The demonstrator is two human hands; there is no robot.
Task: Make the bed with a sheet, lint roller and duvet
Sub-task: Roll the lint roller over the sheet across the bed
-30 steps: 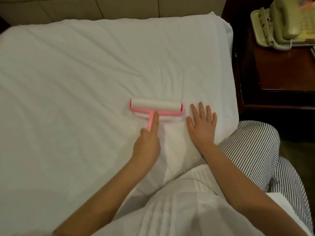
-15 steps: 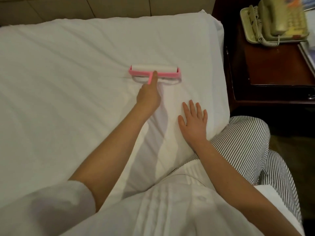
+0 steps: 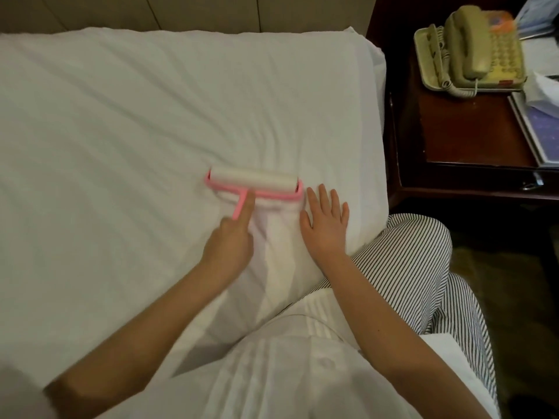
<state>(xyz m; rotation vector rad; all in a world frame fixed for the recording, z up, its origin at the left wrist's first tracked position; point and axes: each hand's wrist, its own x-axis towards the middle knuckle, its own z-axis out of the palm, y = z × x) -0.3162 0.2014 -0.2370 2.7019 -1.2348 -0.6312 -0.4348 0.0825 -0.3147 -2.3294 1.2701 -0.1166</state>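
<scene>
So, quick check: where do we have the lint roller (image 3: 254,180) sitting, and what's gripping it?

> We've got it lying flat on the white sheet (image 3: 121,131), over toward the right side of the bed (image 3: 370,95). The white roll runs crosswise with the pink frame on our side of it. Our left hand (image 3: 230,246) has its fingers curled round the pink handle, forefinger stretched along the top of it toward the frame.

Okay, and the right hand (image 3: 326,225)?

> It's palm down on the sheet just beside the roller's right end, fingers straight and a bit spread, holding nothing. We can't tell if a fingertip actually touches the frame.

Anything else around us?

> The sheet has soft creases running across it, plus a small bunched fold between our two hands. Right of the bed we see a dark wooden nightstand (image 3: 459,137) with a beige corded phone (image 3: 469,52) on it, handset in its cradle. Something papery (image 3: 535,125) lies at the far right edge, too blurry to name. We're in striped trousers (image 3: 417,261) and a white top (image 3: 272,373), with one leg right by the mattress edge.
</scene>
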